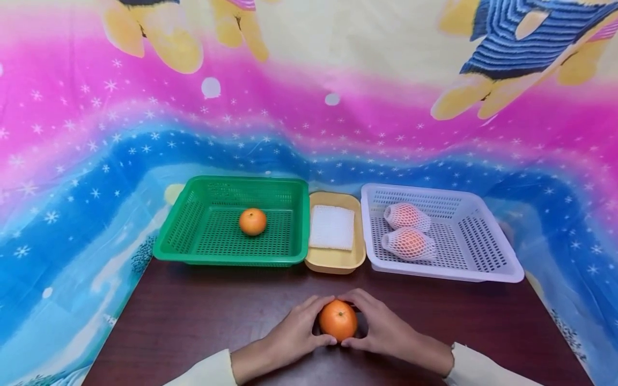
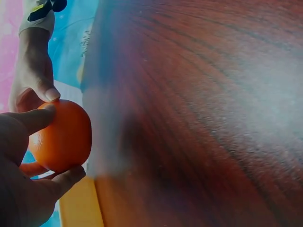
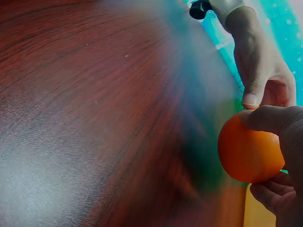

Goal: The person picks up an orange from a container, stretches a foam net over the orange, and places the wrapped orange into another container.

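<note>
Beyond the fingers to the left, a green perforated plastic basket (image 1: 232, 259) holds a lone orange fruit (image 1: 252, 221). The left hand (image 1: 296, 328) clamps its fingers round a smooth, round orange fruit (image 1: 338, 320), which lies between both hands' fingers; straight beyond them, a shallow yellow tray (image 1: 335, 264) carries white netting (image 1: 332, 228). The right hand (image 1: 383, 328) clamps the fruit's right side. Beyond, rightward, a pale lavender plastic basket (image 1: 449, 272) holds two net-wrapped fruits (image 1: 410, 244).

Booth-like nook: cartoon cloth (image 1: 289, 80), table (image 1: 193, 308)
</note>
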A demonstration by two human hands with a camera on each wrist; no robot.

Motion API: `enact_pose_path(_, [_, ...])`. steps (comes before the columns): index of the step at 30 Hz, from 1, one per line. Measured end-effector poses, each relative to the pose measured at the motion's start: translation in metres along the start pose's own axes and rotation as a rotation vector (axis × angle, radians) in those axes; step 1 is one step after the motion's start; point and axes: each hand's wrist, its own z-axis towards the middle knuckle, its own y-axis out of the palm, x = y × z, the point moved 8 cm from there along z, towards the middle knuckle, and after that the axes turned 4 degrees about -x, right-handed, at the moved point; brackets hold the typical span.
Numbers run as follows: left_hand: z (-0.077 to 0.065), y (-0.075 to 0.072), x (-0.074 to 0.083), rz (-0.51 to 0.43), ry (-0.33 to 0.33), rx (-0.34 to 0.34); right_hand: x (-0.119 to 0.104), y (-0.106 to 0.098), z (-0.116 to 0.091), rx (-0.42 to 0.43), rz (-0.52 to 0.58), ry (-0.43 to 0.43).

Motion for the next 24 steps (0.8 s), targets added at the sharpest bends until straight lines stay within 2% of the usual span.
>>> enact_pose_path(13, [0.001,0.011,-0.016,0.017,-0.034,-0.066,0.013,0.016,-0.001,-0.059,-0.029,0.066])
enact_pose_path(24, [0.001,0.013,-0.017,0.011,-0.034,-0.084,0.011,0.018,0.000,-0.081,-0.021,0.068])
